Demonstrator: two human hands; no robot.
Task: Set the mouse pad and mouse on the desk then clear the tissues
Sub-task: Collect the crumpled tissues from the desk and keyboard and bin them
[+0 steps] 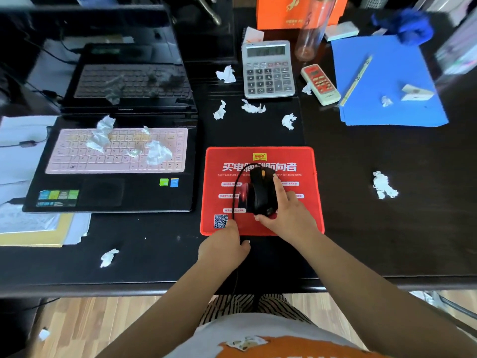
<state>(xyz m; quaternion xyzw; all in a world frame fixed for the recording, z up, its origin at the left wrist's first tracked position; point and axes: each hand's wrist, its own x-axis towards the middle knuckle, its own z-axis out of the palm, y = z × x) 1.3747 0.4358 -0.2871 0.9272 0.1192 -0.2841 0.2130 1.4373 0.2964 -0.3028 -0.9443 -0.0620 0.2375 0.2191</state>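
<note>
A red mouse pad (304, 161) with white lettering lies flat on the dark desk, right of the laptop. A black wired mouse (262, 192) sits on the pad's middle. My right hand (286, 215) rests against the mouse's right side, thumb at its rear end. My left hand (224, 244) sits at the pad's near left corner, pinching the mouse cable (236, 187), which loops over the pad and drops off the desk edge. Crumpled white tissues lie scattered: one at the right (384, 186), one near the front left (109, 257), several behind the pad (253, 107) and on the laptop keyboard (157, 152).
An open laptop (108, 195) with a pink keyboard cover stands at the left on papers. Behind the pad are a calculator (268, 71), a red remote (320, 83) and a clear bottle (313, 27). A blue folder (387, 81) with a pencil lies at the back right.
</note>
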